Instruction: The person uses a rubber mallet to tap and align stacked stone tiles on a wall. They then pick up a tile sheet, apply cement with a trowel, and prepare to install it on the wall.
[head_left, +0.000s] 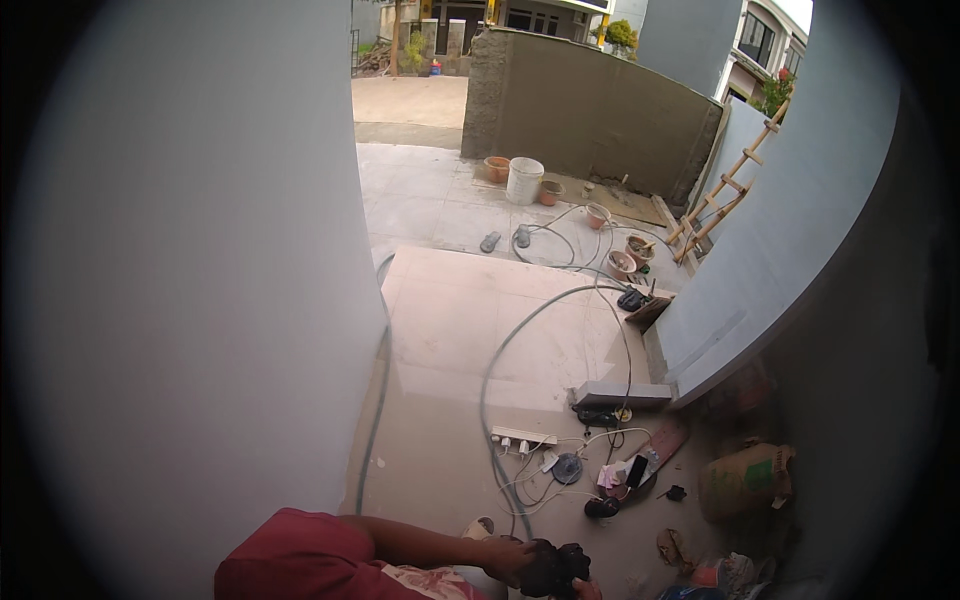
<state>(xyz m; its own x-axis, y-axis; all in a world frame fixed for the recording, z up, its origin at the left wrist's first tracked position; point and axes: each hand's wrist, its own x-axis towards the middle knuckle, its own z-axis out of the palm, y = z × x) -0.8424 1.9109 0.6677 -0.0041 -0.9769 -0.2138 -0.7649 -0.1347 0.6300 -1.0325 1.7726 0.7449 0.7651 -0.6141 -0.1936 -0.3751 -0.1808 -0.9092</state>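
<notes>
My left forearm, in a red sleeve, reaches in from the bottom. My left hand [510, 560] grips a bunched black object [548, 566] whose kind I cannot make out. My right hand [588, 590], mostly cut off at the lower edge, holds its right side. On the floor just beyond lie a white power strip [510, 435] with plugs, a round grey object [567, 468] among tangled cables, and a black phone [635, 473] beside some pink and white papers.
A green hose [483, 400] loops over the pale tiles between white walls [200, 280]. Sacks [745, 475] lie at right, beside a low step [625, 393]. Outside stand buckets [525, 182], loose sandals [490, 241], a wooden ladder [735, 185] and a rendered boundary wall [590, 105].
</notes>
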